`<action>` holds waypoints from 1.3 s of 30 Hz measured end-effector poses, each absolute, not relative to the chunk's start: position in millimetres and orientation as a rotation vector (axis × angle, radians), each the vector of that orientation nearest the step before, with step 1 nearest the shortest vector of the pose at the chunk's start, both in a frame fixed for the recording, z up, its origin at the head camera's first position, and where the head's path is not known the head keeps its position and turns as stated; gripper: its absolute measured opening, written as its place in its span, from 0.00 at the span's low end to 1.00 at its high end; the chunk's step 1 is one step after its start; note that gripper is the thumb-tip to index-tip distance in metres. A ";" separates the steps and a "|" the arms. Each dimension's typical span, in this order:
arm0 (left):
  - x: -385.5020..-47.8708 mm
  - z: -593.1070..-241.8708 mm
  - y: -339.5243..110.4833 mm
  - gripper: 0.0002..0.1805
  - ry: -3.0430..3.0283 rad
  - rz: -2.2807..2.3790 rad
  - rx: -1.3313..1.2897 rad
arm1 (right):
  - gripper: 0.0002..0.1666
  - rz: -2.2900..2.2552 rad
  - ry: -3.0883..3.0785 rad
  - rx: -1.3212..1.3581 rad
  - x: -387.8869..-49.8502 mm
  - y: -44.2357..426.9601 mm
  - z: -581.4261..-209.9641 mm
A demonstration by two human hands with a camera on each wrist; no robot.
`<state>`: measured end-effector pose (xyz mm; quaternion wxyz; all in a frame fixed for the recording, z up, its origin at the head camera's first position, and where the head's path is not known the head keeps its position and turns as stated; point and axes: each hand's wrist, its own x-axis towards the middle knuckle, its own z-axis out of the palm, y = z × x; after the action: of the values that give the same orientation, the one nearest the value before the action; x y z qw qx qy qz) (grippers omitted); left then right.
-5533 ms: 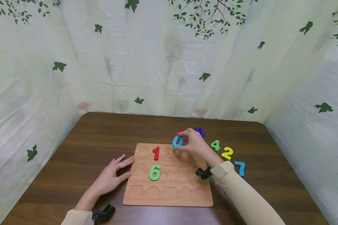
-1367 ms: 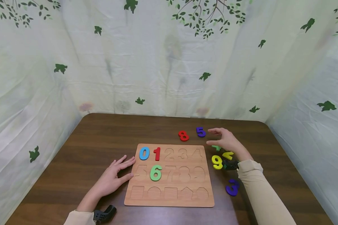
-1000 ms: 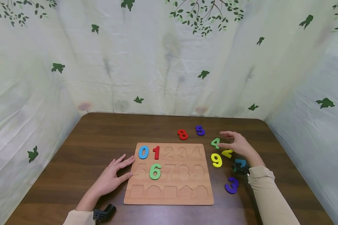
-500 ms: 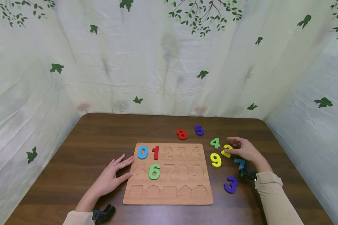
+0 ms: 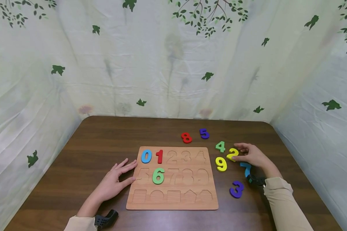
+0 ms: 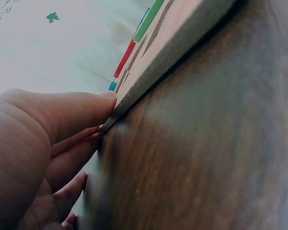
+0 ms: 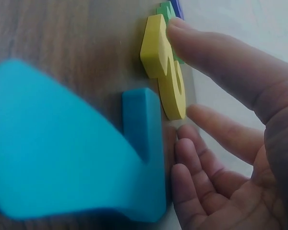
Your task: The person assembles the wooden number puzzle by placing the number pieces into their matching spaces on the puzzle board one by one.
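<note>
A wooden number puzzle board [image 5: 172, 189] lies on the table. Its blue 0 [image 5: 146, 156], red 1 [image 5: 159, 156] and green 6 [image 5: 158, 175] sit in the left part. My left hand [image 5: 112, 183] touches the board's left edge with extended, spread fingers; the left wrist view shows the thumb [image 6: 81, 112] against that edge. Right of the board, my right hand [image 5: 253, 157] is at the yellow 2 [image 5: 233, 154], thumb by its lower end and index finger by its top. In the right wrist view the fingertips hover close over the 2 [image 7: 156, 48]; contact is unclear.
Loose number pieces lie around the board's right side: red 8 [image 5: 186, 138], purple 5 [image 5: 204, 133], green 4 [image 5: 220, 146], yellow 9 [image 5: 221, 164], blue 7 [image 5: 246, 168] partly under the right wrist, and purple 3 [image 5: 236, 189]. A patterned curtain [image 5: 173, 64] hangs behind the table.
Earlier my right hand held the blue 0, which now sits in the board's top left. The hand then moved right past the 5 and 4, down to the yellow 2. My left hand stayed put.
</note>
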<state>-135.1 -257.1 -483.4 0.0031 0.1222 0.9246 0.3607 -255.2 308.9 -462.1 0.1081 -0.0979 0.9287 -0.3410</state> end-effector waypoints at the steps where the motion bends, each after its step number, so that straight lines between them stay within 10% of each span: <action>1: -135.1 -483.3 -257.1 0.32 2.898 1.131 0.381 | 0.47 -0.997 2.732 -0.286 -254.9 309.1 -462.1; 39: -134.9 -483.9 -257.4 0.32 2.902 1.129 0.385 | 0.45 -0.970 2.731 -0.321 -254.9 312.7 -464.5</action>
<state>-134.9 -257.4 -483.9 0.0019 0.1227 0.9249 0.3598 -254.9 312.7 -464.5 0.1127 -0.1094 0.9306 -0.3306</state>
